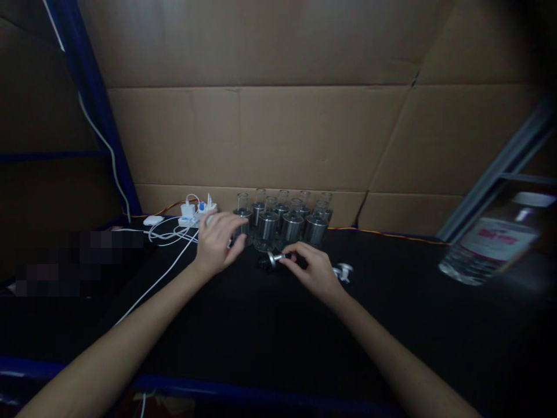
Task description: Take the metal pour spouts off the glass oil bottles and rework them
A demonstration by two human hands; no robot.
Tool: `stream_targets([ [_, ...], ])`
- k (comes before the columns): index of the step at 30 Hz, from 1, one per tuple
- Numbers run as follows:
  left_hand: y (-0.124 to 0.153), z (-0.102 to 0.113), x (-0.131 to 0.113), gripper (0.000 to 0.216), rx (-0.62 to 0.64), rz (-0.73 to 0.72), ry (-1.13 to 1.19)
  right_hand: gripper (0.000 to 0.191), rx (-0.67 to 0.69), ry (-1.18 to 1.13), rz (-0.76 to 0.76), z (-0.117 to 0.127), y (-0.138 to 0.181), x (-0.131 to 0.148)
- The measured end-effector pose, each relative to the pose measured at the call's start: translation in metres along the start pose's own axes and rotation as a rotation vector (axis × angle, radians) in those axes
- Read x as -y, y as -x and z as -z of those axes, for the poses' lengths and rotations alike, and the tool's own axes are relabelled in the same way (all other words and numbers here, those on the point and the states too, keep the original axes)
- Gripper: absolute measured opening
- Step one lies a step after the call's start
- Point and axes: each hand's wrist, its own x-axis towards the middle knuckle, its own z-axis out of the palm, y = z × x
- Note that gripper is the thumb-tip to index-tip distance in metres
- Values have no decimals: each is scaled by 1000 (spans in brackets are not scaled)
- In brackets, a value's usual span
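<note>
My left hand (pixel 216 241) is raised by the leftmost glass bottle (pixel 242 200), fingers curved and thumb held apart from them. It partly covers that bottle, and I see nothing gripped in it. Between thumb and fingertips, my right hand (pixel 314 270) pinches a small silver stem piece (pixel 277 258) with a round flange and a dark end pointing left. Several clear narrow-necked bottles with silver metal sleeves (pixel 292 226) stand upright in a close group behind both hands. Beside the right wrist lies a small silver-white fitting (pixel 344 271), partly hidden by the hand.
White cables and a power strip (pixel 188 220) with plugs lie at the back left. A large clear labelled bottle (pixel 489 244) leans in the picture at the right. Cardboard panels (pixel 278 136) wall off the back of the black tabletop (pixel 261 331), and a blue rail edges its front.
</note>
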Motion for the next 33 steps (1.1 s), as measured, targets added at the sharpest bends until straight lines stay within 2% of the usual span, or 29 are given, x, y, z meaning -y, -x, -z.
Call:
stream_targets([
  [1,-4,5,8,26,-97,123,-71,11,-2,1,-1,0,0,0],
  [3,-10,15,28,33,-211,367,-216,13,-1,-4,3,1,0,0],
  [6,-7,30,66,47,-236,675,-410,13,8,-10,12,1,0,1],
  [8,4,37,94,55,-169,848,-501,13,15,-7,11,1,0,2],
  [11,25,44,128,67,42,1114,-538,12,16,-2,9,1,0,2],
  [15,42,46,150,78,295,1332,-533,12,31,1,9,1,0,2],
  [20,46,40,158,76,390,1378,-547,12,28,7,5,2,0,2],
  [24,50,35,163,78,340,1396,-502,12,24,9,4,1,0,1],
  [26,52,34,160,76,289,1356,-520,12,17,9,9,1,0,0],
  [28,50,36,150,72,188,1211,-573,11,5,6,17,1,0,1],
  [33,23,47,110,63,-172,702,-523,11,-52,3,7,2,-1,3],
])
